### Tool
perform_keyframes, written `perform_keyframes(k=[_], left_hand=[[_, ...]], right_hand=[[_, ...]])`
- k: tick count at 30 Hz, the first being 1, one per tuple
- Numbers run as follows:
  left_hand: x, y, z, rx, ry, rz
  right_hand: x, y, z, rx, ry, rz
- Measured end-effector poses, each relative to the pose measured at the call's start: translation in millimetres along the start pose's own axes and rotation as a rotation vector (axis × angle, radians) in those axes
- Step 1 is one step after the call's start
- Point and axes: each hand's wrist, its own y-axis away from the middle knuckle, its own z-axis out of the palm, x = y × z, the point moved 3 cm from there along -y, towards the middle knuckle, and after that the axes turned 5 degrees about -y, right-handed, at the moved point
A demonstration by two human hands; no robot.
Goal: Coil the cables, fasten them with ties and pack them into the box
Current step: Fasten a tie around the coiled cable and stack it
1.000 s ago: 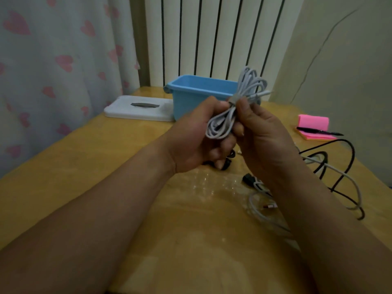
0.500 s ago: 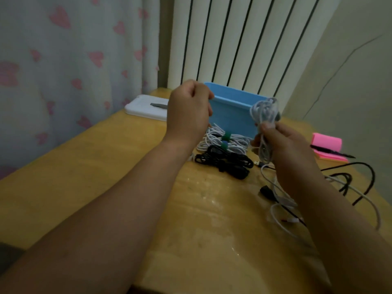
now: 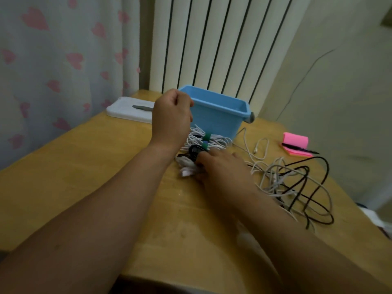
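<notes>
Risking a snag above all: pulling one lead out of the loose tangle (image 3: 297, 183), sprawling on the table (image 3: 95, 177) to the right, probably dragging its black and white neighbours along and perhaps sweeping into the pink notepad (image 3: 296, 143) further right. Also risking a knock to the tied coils, lying outside the blue box (image 3: 214, 117) against its near wall: the white bundle (image 3: 220, 142) wearing a green tie (image 3: 206, 137), and the black bundle (image 3: 194, 149) just nearer. Seeing no cable in the visible part of the box, so judging the packing as not yet begun.

Reaching left with the right hand (image 3: 220, 166), low on the table, curling its fingers down around a pale bundle (image 3: 185, 166) and touching the black one. Hovering with the left hand (image 3: 171, 117) at the box's left corner, curling into a fist; gripping the rim or nothing at all, not telling from here.
</notes>
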Motion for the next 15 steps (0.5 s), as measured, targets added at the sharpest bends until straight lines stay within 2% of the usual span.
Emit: perform_keyframes(k=[2, 4, 7, 9, 11, 13, 15], left_hand=[[-1, 0, 3, -0.015, -0.016, 0.008], [-3, 1, 6, -0.027, -0.024, 0.016], [-3, 7, 11, -0.078, -0.044, 0.040], [0, 15, 16, -0.146, -0.059, 0.069], [6, 26, 24, -0.229, -0.079, 0.094], [17, 35, 34, -0.303, -0.129, 0.139], [32, 46, 43, -0.419, -0.205, 0.196]], right_hand=[[2, 3, 3, 0.026, 0.001, -0.015], [9, 2, 2, 0.036, -0.020, 0.049], [15, -1, 0, -0.036, -0.135, 0.087], [21, 6, -24, 0.033, -0.341, 0.091], [40, 23, -62, 0.167, -0.525, 0.179], [67, 45, -97, 0.254, -0.595, 0.255], [87, 68, -119, 0.265, -0.647, 0.293]])
